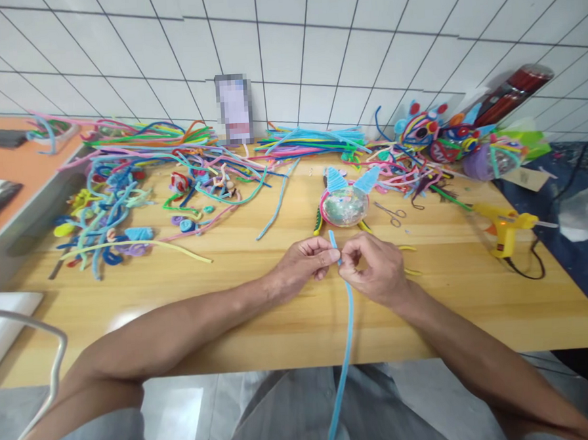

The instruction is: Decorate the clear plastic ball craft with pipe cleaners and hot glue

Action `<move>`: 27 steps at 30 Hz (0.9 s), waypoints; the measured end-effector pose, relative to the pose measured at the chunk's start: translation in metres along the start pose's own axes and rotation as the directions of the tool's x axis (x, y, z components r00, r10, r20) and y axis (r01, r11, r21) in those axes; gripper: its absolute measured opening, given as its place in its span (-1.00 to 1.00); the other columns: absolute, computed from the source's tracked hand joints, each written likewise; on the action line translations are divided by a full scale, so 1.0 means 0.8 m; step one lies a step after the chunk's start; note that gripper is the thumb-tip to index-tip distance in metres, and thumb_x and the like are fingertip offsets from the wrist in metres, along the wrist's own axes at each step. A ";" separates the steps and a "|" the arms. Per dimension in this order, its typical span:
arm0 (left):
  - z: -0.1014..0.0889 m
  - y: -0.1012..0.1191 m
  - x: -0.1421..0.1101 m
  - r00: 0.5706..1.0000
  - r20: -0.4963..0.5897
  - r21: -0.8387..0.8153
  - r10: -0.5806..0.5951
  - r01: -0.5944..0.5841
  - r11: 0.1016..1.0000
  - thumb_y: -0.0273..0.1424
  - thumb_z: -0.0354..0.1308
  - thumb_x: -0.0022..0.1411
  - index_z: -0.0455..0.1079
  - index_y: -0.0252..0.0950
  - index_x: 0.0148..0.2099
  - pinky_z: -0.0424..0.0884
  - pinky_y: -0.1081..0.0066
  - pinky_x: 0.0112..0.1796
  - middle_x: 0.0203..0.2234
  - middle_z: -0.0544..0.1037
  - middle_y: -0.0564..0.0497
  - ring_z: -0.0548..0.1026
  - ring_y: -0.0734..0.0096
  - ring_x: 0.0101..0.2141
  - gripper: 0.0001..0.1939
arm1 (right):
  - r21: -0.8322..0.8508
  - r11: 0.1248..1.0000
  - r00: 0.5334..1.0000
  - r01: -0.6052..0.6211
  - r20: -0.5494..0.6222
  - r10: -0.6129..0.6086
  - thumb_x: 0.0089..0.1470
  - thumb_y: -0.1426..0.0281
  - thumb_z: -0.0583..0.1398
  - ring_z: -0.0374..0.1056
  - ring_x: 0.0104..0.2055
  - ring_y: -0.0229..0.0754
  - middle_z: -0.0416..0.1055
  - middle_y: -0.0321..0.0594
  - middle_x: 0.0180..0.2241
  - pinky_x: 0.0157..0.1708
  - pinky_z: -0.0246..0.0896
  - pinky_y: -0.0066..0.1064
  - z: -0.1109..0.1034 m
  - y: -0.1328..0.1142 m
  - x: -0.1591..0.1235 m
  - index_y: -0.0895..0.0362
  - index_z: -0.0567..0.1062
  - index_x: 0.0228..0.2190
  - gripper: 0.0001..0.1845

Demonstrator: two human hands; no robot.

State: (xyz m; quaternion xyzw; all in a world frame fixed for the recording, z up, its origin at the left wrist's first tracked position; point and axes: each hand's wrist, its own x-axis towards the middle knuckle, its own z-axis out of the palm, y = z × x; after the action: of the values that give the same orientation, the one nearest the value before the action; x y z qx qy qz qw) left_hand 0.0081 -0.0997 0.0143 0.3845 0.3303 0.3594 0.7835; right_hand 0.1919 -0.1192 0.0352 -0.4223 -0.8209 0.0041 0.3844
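Note:
A light blue pipe cleaner [349, 329] hangs from between my hands, its lower length running down past the table's front edge. My left hand [303, 260] is closed, with thumb and finger pinching it near its short upper end. Just to the right, my right hand [375, 266] is also closed in a pinch on the same pipe cleaner. Right behind my hands stands a clear rounded craft figure [345, 206] with a pink rim and two blue triangular ears. Yellow and dark green strips stick out under it, partly hidden by my hands. Small scissors [392, 213] lie to its right.
A yellow glue gun [508, 227] with a cord stands at the right. Piles of coloured pipe cleaners [314, 142] line the back, with twisted pieces [118, 209] at left. A phone [234, 109] leans on the tiled wall. Finished-looking colourful figures [447, 136] crowd the back right.

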 end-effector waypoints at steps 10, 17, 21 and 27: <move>-0.002 0.006 -0.001 0.999 0.033 -0.057 -0.020 0.022 0.998 0.07 0.58 -0.08 0.49 -0.35 -0.27 0.15 0.57 -0.55 -0.55 0.42 0.15 0.28 0.69 -0.63 -0.38 | -0.218 0.938 0.961 -0.269 0.009 0.277 0.10 0.44 0.25 0.25 -0.56 -0.19 0.37 -0.31 -0.59 -0.51 0.04 -0.30 -0.072 0.060 0.008 0.00 0.38 -0.51 -0.81; 0.002 0.018 -0.002 0.993 0.086 -0.088 -0.076 0.084 0.993 0.05 0.59 -0.09 0.53 -0.35 -0.24 0.18 0.55 -0.55 -0.54 0.40 0.15 0.29 0.66 -0.61 -0.38 | 0.280 0.732 0.779 -0.621 0.320 0.539 0.13 0.13 0.34 0.41 -0.45 -0.16 0.52 -0.29 -0.44 -0.43 0.29 -0.32 -0.078 0.043 0.012 0.03 0.60 -0.20 -0.72; 0.003 0.015 -0.002 0.992 0.093 -0.059 -0.084 0.090 0.994 0.07 0.59 -0.09 0.56 -0.36 -0.26 0.24 0.54 -0.47 -0.51 0.45 0.11 0.34 0.62 -0.53 -0.39 | 0.520 0.518 0.733 -0.680 0.464 0.497 0.16 0.10 0.34 0.36 -0.45 -0.24 0.52 -0.32 -0.43 -0.42 0.28 -0.37 -0.038 0.012 0.015 0.05 0.62 -0.20 -0.70; 0.007 0.006 -0.004 0.983 0.124 -0.031 -0.136 0.141 0.990 0.05 0.59 -0.07 0.57 -0.35 -0.23 0.33 0.49 -0.31 -0.40 0.55 0.05 0.43 0.56 -0.41 -0.40 | 0.622 0.429 0.731 -0.655 0.379 0.568 0.16 0.17 0.35 0.26 -0.49 -0.29 0.41 -0.35 -0.56 -0.42 0.16 -0.41 -0.010 0.019 0.011 0.09 0.53 -0.50 -0.69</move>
State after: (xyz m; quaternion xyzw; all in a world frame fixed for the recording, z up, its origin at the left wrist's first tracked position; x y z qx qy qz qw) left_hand 0.0092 -0.1023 0.0220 0.3662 0.3010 0.2865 0.8326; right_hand 0.2044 -0.1059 0.0409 -0.5026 -0.5592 0.4887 0.4425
